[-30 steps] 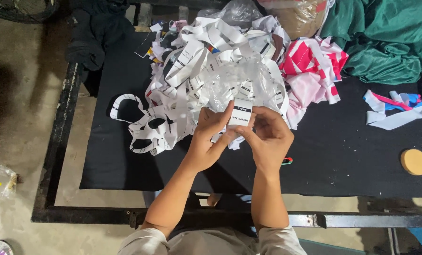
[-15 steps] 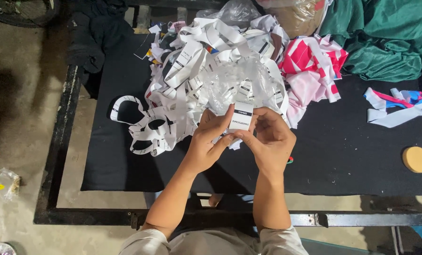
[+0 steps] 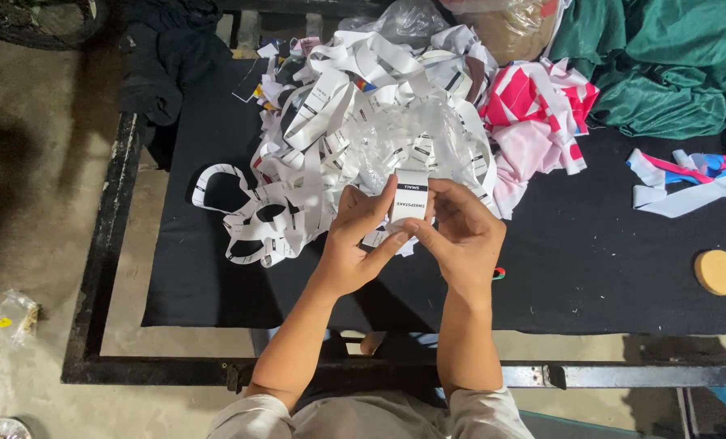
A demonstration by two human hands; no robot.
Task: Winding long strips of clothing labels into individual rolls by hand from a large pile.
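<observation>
My left hand [image 3: 356, 240] and my right hand [image 3: 460, 234] meet above the near part of a black cloth-covered table [image 3: 217, 276]. Together they pinch a small white label [image 3: 410, 198] with black print, held upright between the fingertips. Just beyond the hands lies a big tangled heap of white label strips [image 3: 339, 138] with black markings, some looping out to the left. A crumpled clear plastic bag [image 3: 416, 134] rests on top of that heap.
Pink and white fabric [image 3: 542, 122] lies right of the heap, green cloth [image 3: 664, 65] at the far right corner. Loose coloured strips [image 3: 680, 179] and a round tan disc [image 3: 718, 272] sit at the right. A dark garment [image 3: 164, 57] hangs off the left edge. The black metal frame [image 3: 103, 244] borders the table.
The hands stay together with the label; they have shifted only slightly, the label held a little more upright.
</observation>
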